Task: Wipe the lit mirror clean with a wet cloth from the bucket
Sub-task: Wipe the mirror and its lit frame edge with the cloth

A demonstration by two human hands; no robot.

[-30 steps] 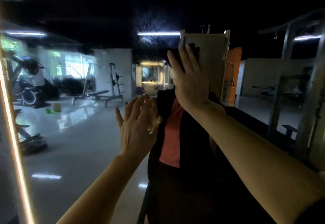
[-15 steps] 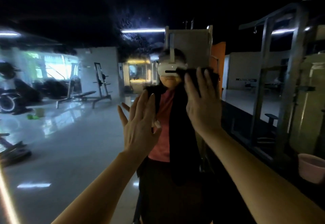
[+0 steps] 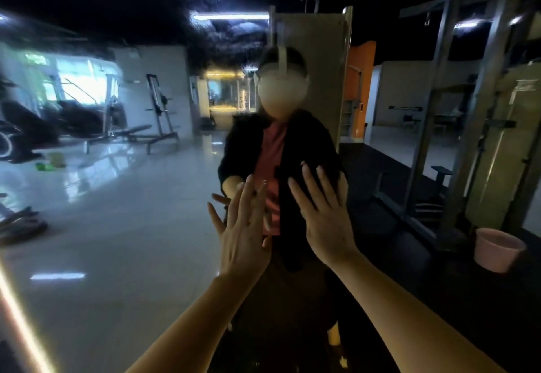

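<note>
Pink plastic shows at the lower right, where a bucket (image 3: pixel 497 252) appears reflected on dark flooring beside a grey metal rack (image 3: pixel 456 115). The mirror (image 3: pixel 117 226) fills almost the whole view, and a glowing light strip (image 3: pixel 20 323) runs along its lower left edge. In the glass lie a glossy white floor, a weight bench (image 3: pixel 131 136) and other gym machines at the left, an orange wall panel (image 3: pixel 361 88) behind the centre, and ceiling tube lights. Water droplets speckle the upper part of the glass around the middle tube light. The reflection of the person stands in the centre in a black jacket over a pink top, directly behind both raised hands.

A dark cloth (image 3: pixel 330 179) lies flat against the mirror under the right hand (image 3: pixel 325 217), showing as a black shape past the fingertips; it blends into the dark reflected jacket, so its outline is hard to trace. The right hand is spread wide, fingers straight, palm pressing the cloth to the glass, forearm reaching up from the lower right.

The left hand (image 3: pixel 243 229) is just beside it to the left, fingers straight and close together, holding nothing; it meets its own reflection at the fingertips. Its forearm rises from the bottom centre.
</note>
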